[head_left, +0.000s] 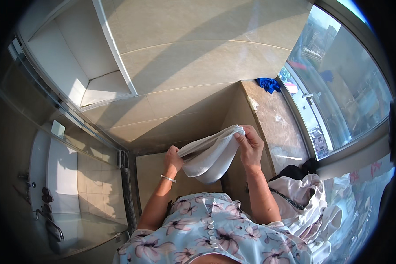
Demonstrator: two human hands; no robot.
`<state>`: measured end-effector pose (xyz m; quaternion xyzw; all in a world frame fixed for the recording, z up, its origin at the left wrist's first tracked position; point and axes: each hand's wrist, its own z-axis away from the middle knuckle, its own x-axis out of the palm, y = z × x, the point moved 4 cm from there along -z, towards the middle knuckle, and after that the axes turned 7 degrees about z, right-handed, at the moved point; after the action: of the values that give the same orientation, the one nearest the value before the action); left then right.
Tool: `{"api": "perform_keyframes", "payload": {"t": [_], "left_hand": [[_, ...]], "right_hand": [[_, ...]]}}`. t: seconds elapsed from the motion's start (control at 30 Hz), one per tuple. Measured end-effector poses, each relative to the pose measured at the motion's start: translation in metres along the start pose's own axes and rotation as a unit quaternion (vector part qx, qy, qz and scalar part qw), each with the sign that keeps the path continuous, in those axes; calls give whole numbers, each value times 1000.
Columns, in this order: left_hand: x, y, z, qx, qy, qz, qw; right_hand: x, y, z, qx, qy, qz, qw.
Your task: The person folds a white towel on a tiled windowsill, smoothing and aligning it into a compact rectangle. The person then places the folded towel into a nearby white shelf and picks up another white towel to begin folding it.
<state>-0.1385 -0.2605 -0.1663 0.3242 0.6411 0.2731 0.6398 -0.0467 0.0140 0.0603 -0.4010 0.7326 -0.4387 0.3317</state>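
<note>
Between my two hands hangs a white cloth garment, its lower part sagging in a rounded fold; its exact kind does not show. My left hand is closed on its left end, and a light bracelet sits on that wrist. A little higher, my right hand pinches the upper right corner between thumb and fingers. The garment is in the air in front of my flowered top, above the tan floor.
A heap of white and dark clothes lies at my right, beside a stone ledge under the window. A blue cloth rests on the ledge's far end. At left are a glass partition and a wall niche.
</note>
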Motion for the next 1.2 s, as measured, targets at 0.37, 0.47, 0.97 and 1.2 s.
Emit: {"api": "perform_keyframes", "payload": {"t": [0.37, 0.47, 0.97, 1.2], "left_hand": [[-125, 16, -37, -113, -188, -48, 974], [-116, -6, -36, -218, -224, 145, 939], [-104, 67, -26, -151, -142, 545, 813], [-130, 114, -14, 7, -15, 295, 955]], "right_hand": [[-29, 23, 22, 13, -4, 56, 998], [-20, 5, 22, -38, -36, 133, 990], [-81, 74, 18, 103, 72, -83, 989], [-93, 100, 34, 120, 150, -105, 976]]}}
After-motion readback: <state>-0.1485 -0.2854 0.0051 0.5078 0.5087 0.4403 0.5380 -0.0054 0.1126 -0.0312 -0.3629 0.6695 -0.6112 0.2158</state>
